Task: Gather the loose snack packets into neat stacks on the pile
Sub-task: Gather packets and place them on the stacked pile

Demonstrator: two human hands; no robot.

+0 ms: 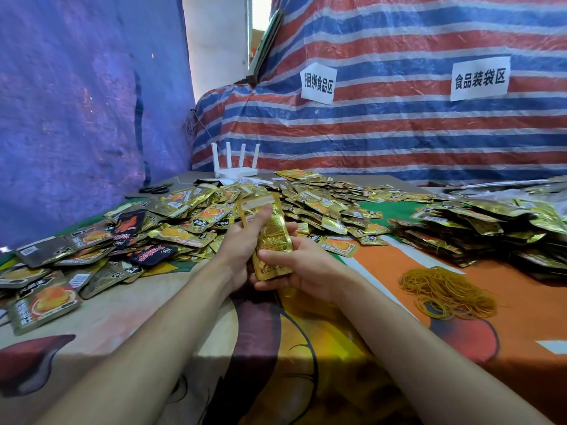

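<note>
Grips a thin stack of gold packets [273,231] upright in both hands: left hand [242,243] curled round its left edge, right hand [306,268] cupping the lower end with the thumb pressed on the front. Holds it above the patterned tablecloth [306,363], just in front of the loose heap [199,210], left of the rubber bands [448,292] and the stacked pile [478,228].

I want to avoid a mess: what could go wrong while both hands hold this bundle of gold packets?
1. The bundle is shiny foil, held up between the left hand and right hand; with a loose grip, packets might slide out.
2. The loose pile lies just behind the hands; a careless put-down could mix the bundle into it.
</note>
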